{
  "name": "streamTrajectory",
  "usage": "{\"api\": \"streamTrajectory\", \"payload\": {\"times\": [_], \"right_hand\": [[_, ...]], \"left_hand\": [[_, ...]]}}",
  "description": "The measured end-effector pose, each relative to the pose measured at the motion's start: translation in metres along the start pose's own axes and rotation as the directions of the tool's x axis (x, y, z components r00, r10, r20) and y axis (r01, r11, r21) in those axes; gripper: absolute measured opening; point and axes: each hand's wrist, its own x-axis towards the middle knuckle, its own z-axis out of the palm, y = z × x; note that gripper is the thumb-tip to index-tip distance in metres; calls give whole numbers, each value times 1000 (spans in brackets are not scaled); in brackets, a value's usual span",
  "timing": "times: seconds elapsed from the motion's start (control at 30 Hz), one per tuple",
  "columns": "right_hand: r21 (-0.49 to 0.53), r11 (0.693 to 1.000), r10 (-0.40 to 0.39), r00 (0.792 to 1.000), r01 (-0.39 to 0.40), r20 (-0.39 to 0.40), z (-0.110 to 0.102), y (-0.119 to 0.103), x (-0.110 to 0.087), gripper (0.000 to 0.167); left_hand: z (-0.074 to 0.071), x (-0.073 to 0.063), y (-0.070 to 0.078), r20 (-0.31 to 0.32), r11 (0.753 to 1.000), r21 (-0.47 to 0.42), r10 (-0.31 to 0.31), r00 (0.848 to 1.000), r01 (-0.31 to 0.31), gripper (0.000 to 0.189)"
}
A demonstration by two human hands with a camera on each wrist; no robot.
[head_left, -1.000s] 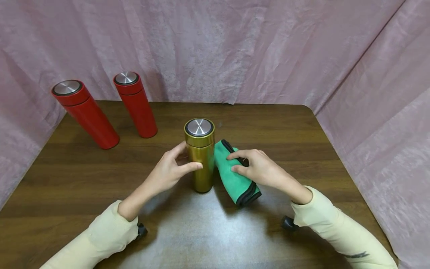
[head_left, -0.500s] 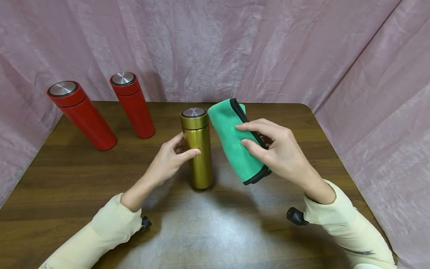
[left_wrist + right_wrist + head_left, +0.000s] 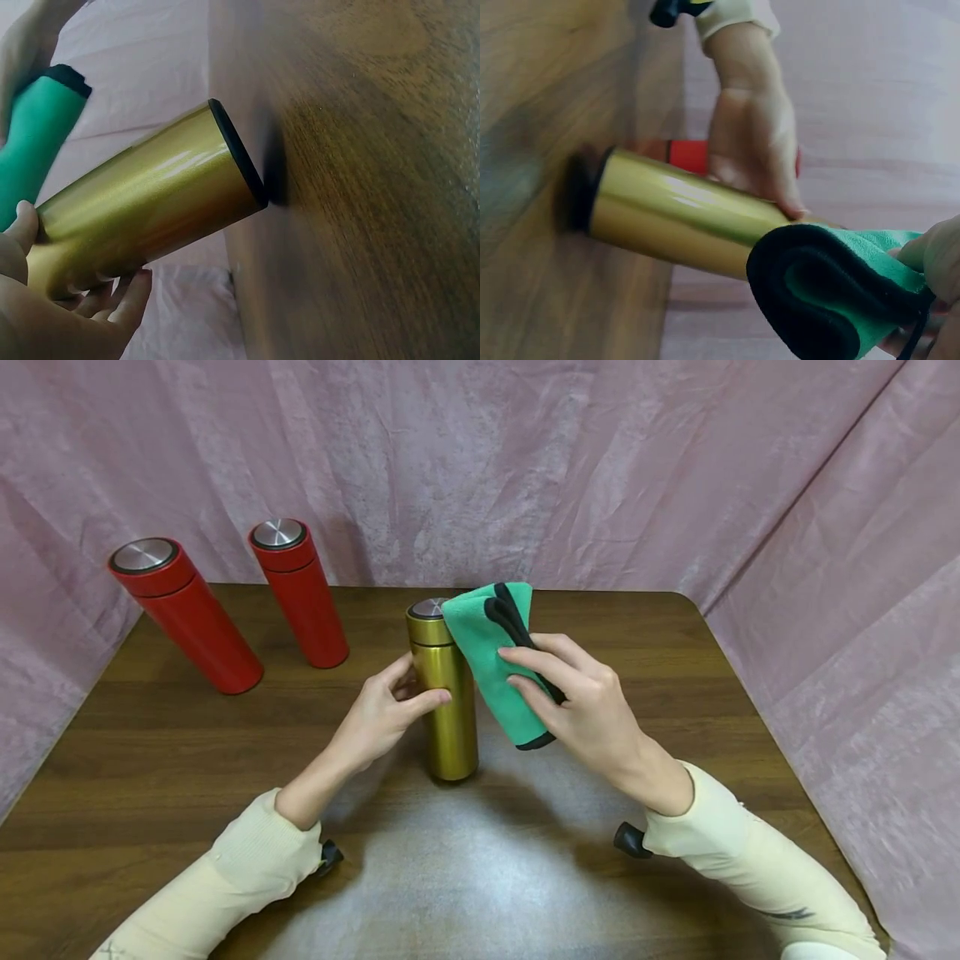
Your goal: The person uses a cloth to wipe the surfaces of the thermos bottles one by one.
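Note:
A gold thermos flask (image 3: 448, 718) is near the middle of the table, its base seeming slightly off the wood in the wrist views. My left hand (image 3: 378, 714) grips its side, thumb in front and fingers behind. In my right hand (image 3: 592, 710) is a folded green cloth (image 3: 491, 664) with black edging, pinched between thumb and fingers. The cloth lies against the right side of the flask's top and hides part of the steel lid (image 3: 427, 608). The right wrist view shows the rolled end of the cloth (image 3: 810, 289) in front of the flask (image 3: 675, 210).
Two red thermos flasks (image 3: 198, 627) (image 3: 303, 602) stand at the back left of the wooden table (image 3: 525, 860). Pink curtains (image 3: 450, 468) hang behind the table and along its sides. A small black device sits under each sleeve cuff.
My right hand has picked the cloth up from the table, raised it, then brought it left onto the flask's top. The gold flask has come up slightly in my left hand.

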Motion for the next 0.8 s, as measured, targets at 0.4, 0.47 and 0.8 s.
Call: {"api": "streamTrajectory", "payload": {"times": [0.4,0.47,0.8], "right_hand": [[-80,997,5,987,8,163,12,3,-21,33],[-93,996,19,980,0,197,13,2,-25,31],[-135,991,78,914,-25,398,14,-3,-48,30]], "left_hand": [[1,0,2,-19,1000,-8,6,1000,-7,55],[1,0,1,-19,1000,-5,7,1000,-7,56],[1,-1,1,-31,1000,-7,11,999,-12,55]]}}
